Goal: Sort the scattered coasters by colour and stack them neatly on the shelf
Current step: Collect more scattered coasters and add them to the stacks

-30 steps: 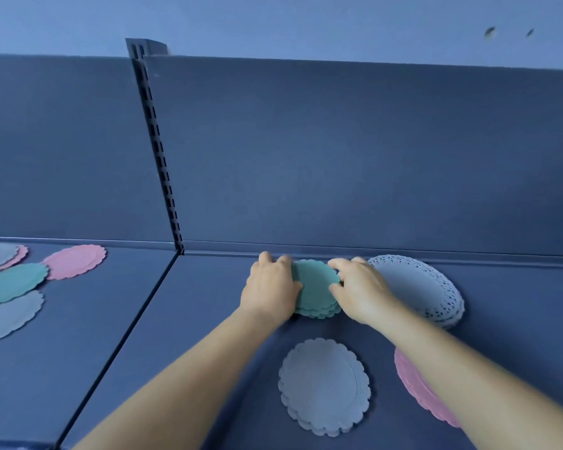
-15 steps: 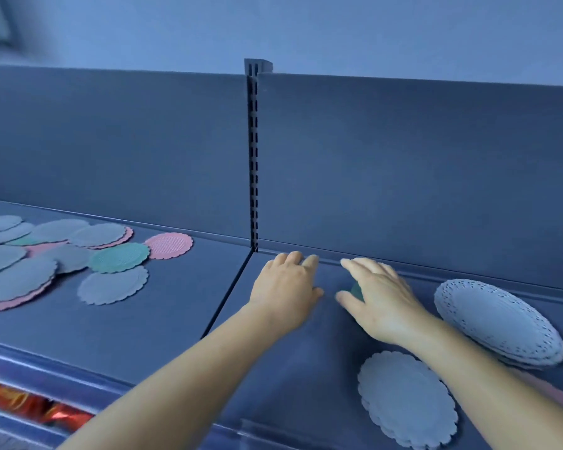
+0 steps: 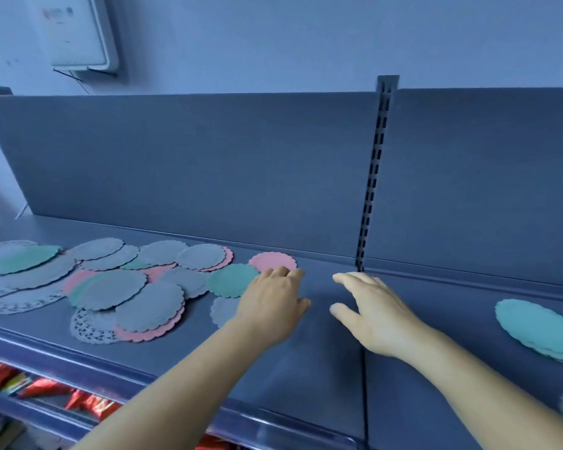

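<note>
Scalloped grey, pink, teal coasters (image 3: 134, 289) overlap, scattered on shelf (image 3: 306, 368)

You had two hands out, one teal stack (image 3: 540, 329) on the right, and one scattered pile of overlapping coasters (image 3: 117, 280), too many to count.

scattered coasters (image 3: 117, 284) overlapping left, teal stack (image 3: 538, 329) right

Matt shelf (image 3: 306, 368), lacy paper coasters (image 3: 91, 326)
</note>
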